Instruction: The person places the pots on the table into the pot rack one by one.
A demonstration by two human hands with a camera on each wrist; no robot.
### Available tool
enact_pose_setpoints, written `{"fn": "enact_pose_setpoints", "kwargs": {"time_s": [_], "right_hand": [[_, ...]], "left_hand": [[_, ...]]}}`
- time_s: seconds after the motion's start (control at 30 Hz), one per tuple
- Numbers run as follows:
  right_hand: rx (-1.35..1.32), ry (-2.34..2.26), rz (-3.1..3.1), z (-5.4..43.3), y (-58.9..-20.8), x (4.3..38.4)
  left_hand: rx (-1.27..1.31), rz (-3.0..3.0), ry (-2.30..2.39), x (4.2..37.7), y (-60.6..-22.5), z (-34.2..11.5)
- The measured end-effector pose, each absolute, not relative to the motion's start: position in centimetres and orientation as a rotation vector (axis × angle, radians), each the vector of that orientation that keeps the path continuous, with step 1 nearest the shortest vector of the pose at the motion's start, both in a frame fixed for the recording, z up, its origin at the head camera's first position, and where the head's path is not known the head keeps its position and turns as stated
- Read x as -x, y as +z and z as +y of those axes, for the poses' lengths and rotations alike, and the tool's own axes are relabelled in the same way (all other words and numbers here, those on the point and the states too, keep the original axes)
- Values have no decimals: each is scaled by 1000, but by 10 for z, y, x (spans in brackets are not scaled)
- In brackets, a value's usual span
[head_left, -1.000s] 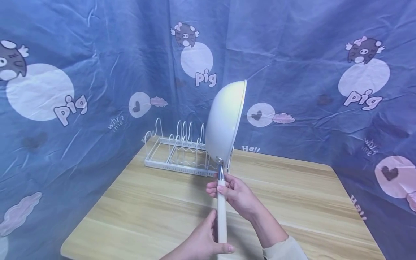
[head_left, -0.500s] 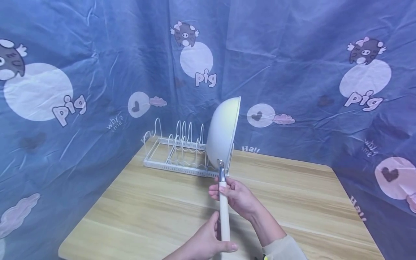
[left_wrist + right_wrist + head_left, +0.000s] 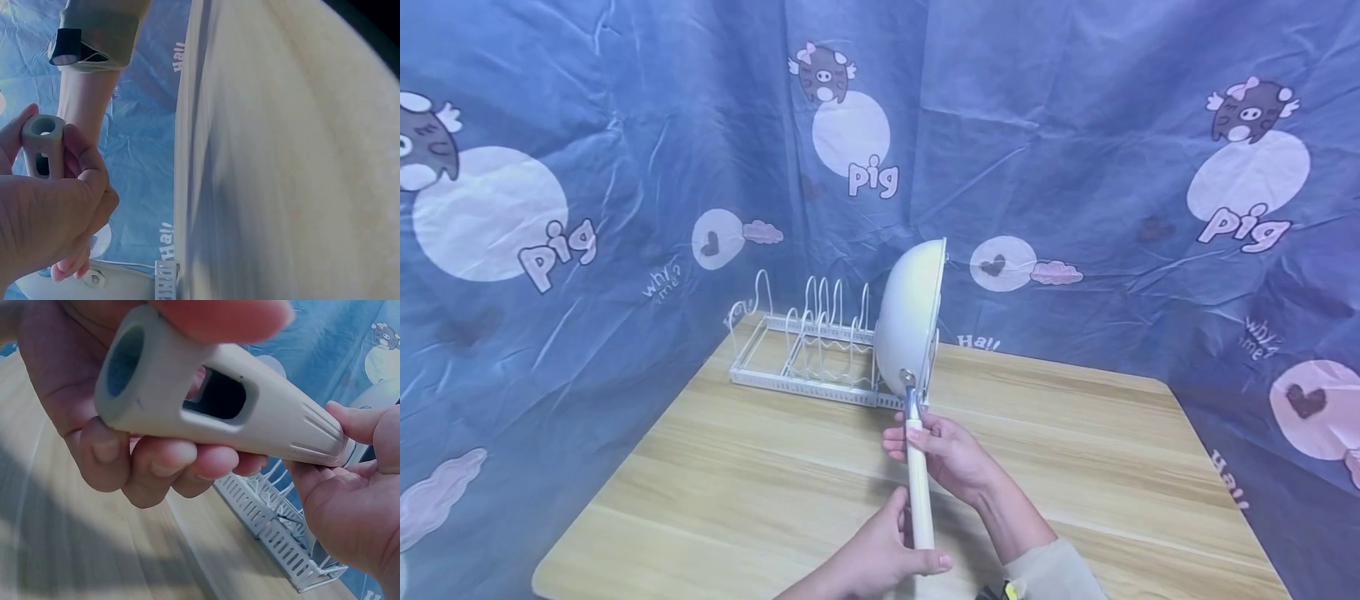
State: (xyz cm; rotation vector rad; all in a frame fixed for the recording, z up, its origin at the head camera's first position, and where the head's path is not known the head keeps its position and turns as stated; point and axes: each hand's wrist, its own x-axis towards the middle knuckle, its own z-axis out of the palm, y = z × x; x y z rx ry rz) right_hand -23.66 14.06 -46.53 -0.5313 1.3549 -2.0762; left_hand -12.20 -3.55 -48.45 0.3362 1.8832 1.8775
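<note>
A white deep pan with a cream handle and metal neck is turned on its side, its rounded underside facing left. It stands at the right end of a white wire pot rack; whether its lower edge touches the rack I cannot tell. My left hand grips the handle near its end, thumb over the top. Farther up, by the metal neck, my right hand holds the handle between thumb and fingers. The slotted, hollow handle end shows close in the right wrist view.
The rack's wire dividers rise left of the pan. Rack and hands are over a wooden table with rounded corners. A blue printed curtain encloses the table's back and sides.
The pan has come down and slightly left, lower at the right end of the rack. Both hands keep their grip on the handle, and its end has shifted a little to the right.
</note>
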Motion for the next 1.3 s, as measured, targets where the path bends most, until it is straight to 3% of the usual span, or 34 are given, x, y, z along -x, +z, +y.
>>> {"fn": "enact_pose_setpoints", "kwargs": {"time_s": [0.73, 1.3], "right_hand": [[284, -2043, 1578, 142, -467, 238], [102, -2033, 1763, 134, -492, 238]], "left_hand": [[-337, 1894, 1748, 144, -481, -37], [-463, 2547, 1076, 157, -497, -25]]}}
